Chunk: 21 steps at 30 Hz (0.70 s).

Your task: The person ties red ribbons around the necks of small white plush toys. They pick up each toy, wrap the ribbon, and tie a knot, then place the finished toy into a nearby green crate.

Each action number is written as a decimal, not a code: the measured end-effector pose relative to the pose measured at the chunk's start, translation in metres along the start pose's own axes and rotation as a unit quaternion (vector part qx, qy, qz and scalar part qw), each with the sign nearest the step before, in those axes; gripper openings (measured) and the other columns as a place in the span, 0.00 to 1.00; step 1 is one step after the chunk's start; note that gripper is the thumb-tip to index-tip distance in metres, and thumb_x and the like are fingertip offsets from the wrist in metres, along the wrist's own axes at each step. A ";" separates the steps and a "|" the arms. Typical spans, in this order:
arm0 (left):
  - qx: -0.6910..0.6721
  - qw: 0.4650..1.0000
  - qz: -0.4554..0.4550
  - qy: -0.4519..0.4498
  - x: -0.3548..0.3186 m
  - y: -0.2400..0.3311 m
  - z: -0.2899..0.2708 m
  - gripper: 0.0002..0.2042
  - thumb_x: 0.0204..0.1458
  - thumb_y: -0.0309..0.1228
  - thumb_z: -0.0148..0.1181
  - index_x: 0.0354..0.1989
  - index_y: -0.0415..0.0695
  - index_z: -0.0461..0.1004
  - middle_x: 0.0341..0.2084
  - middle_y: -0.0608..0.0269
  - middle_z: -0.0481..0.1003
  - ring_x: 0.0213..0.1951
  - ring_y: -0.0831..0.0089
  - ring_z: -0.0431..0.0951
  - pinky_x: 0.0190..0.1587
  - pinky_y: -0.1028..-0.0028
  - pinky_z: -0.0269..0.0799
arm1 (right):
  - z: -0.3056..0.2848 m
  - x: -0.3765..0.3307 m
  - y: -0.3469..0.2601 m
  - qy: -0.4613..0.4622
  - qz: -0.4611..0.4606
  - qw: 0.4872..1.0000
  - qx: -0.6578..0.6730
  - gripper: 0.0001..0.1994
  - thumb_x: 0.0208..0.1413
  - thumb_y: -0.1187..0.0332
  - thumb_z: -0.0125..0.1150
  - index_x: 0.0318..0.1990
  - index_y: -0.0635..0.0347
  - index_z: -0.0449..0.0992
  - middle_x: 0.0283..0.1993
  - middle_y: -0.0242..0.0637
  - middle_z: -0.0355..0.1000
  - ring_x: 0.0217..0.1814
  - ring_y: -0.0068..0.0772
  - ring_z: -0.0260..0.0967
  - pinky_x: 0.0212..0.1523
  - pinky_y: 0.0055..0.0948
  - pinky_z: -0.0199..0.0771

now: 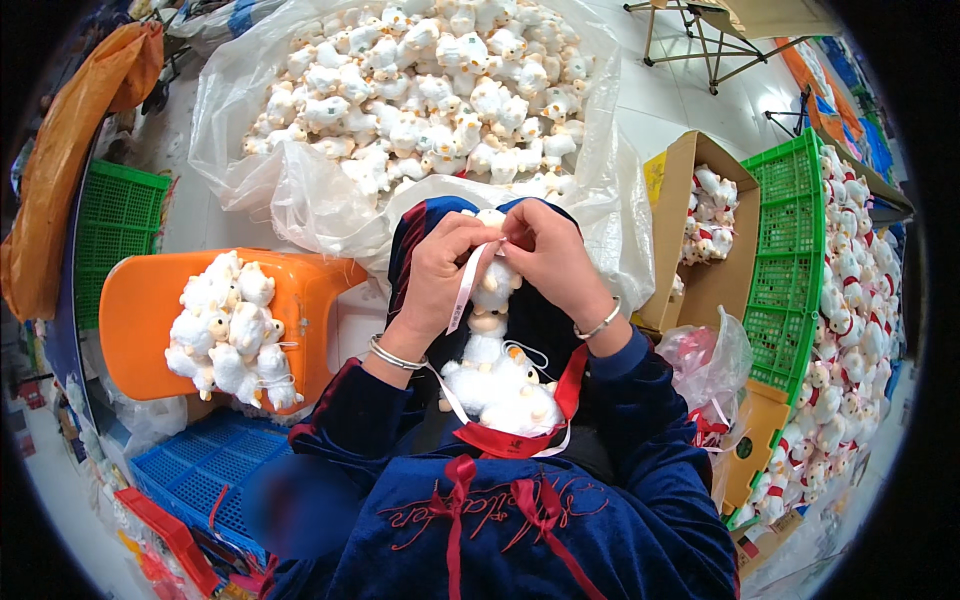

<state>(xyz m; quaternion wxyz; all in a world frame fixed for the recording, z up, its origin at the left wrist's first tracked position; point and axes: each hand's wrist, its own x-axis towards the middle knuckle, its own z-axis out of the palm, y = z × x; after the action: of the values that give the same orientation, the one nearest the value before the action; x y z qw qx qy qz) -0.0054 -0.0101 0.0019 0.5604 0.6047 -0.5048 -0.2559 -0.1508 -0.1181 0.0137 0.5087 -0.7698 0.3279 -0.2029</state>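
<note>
My left hand (440, 275) and my right hand (553, 262) meet above my lap around a small white plush sheep (493, 290). Both pinch a thin pale pink ribbon (463, 290) at the toy's neck; the ribbon's loose end hangs down past my left wrist. Both wrists carry silver bracelets. More white plush sheep (505, 390) lie in my lap on a red ribbon (520, 440). Most of the held toy is hidden by my fingers.
A big clear plastic bag (300, 180) of plush sheep lies ahead. An orange stool (140, 310) at my left carries several sheep. A cardboard box (690, 170) and green crates (790, 260) with dressed sheep stand at right. A blue crate (200, 460) sits at lower left.
</note>
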 end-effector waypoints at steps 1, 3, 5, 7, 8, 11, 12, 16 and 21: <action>0.006 1.000 0.010 0.009 -0.001 -0.003 0.000 0.08 0.55 0.20 0.67 0.43 0.38 0.82 0.37 0.61 0.77 0.35 0.73 0.77 0.37 0.77 0.73 | 0.003 0.001 -0.002 0.030 -0.036 0.998 -0.043 0.09 0.54 0.73 0.68 0.38 0.63 0.74 0.32 0.42 0.75 0.33 0.39 0.76 0.34 0.33 0.76; 0.006 0.999 0.029 0.019 -0.002 -0.008 -0.001 0.07 0.55 0.20 0.66 0.42 0.38 0.82 0.37 0.59 0.78 0.37 0.71 0.79 0.38 0.77 0.74 | 0.013 0.001 -0.002 0.044 -0.102 0.990 -0.088 0.09 0.54 0.73 0.65 0.40 0.62 0.73 0.33 0.46 0.74 0.35 0.49 0.76 0.35 0.38 0.76; 0.007 0.999 0.041 0.008 -0.003 -0.006 0.000 0.07 0.55 0.20 0.66 0.42 0.38 0.82 0.37 0.58 0.79 0.38 0.70 0.80 0.39 0.76 0.75 | 0.019 -0.001 0.004 0.060 -0.161 0.979 -0.108 0.06 0.55 0.72 0.63 0.39 0.59 0.74 0.35 0.48 0.74 0.37 0.56 0.75 0.35 0.44 0.76; 0.006 0.999 0.041 -0.001 -0.003 -0.003 -0.001 0.07 0.55 0.20 0.66 0.41 0.38 0.82 0.38 0.58 0.79 0.39 0.69 0.81 0.41 0.75 0.76 | 0.019 -0.002 0.007 0.045 -0.164 0.979 -0.110 0.05 0.55 0.73 0.62 0.39 0.61 0.75 0.34 0.49 0.75 0.36 0.55 0.76 0.35 0.42 0.76; 0.009 0.999 0.041 -0.003 -0.004 -0.004 -0.001 0.07 0.55 0.20 0.66 0.41 0.38 0.82 0.38 0.58 0.79 0.39 0.69 0.81 0.41 0.75 0.77 | 0.018 -0.002 0.008 0.037 -0.166 0.979 -0.112 0.05 0.55 0.73 0.62 0.39 0.61 0.76 0.34 0.49 0.75 0.36 0.54 0.76 0.35 0.41 0.76; 0.015 0.999 0.038 -0.006 -0.006 -0.007 -0.001 0.08 0.54 0.19 0.67 0.42 0.39 0.82 0.37 0.58 0.80 0.39 0.67 0.82 0.42 0.74 0.77 | -0.003 -0.003 -0.009 -0.051 -0.069 0.994 -0.062 0.06 0.55 0.74 0.61 0.39 0.64 0.78 0.35 0.51 0.76 0.35 0.52 0.76 0.36 0.38 0.77; 0.013 0.999 0.036 -0.008 -0.007 -0.006 -0.001 0.08 0.54 0.19 0.67 0.42 0.39 0.82 0.38 0.58 0.80 0.40 0.67 0.82 0.42 0.74 0.77 | -0.011 -0.003 -0.006 -0.091 -0.036 0.995 -0.017 0.06 0.55 0.74 0.61 0.39 0.65 0.79 0.35 0.51 0.77 0.35 0.52 0.76 0.36 0.37 0.77; 0.027 0.998 0.048 -0.017 -0.009 -0.004 0.001 0.09 0.53 0.18 0.66 0.43 0.39 0.82 0.38 0.57 0.79 0.40 0.65 0.82 0.43 0.73 0.78 | -0.031 0.003 -0.003 -0.144 -0.019 0.989 -0.018 0.07 0.56 0.73 0.62 0.39 0.66 0.79 0.32 0.48 0.77 0.33 0.50 0.76 0.36 0.37 0.76; 0.060 0.995 0.075 -0.009 -0.011 -0.003 -0.002 0.10 0.53 0.17 0.66 0.43 0.39 0.82 0.39 0.56 0.78 0.40 0.64 0.81 0.42 0.72 0.77 | -0.046 0.010 -0.016 -0.137 -0.086 0.979 -0.120 0.06 0.58 0.71 0.62 0.38 0.66 0.77 0.37 0.44 0.74 0.36 0.46 0.73 0.40 0.34 0.74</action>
<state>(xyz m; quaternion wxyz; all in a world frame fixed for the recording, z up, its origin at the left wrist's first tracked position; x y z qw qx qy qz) -0.0060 -0.0001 -0.0035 0.5358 0.5956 -0.5682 -0.1881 -0.1690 -0.1509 0.0465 0.4332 -0.8712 0.2092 -0.0977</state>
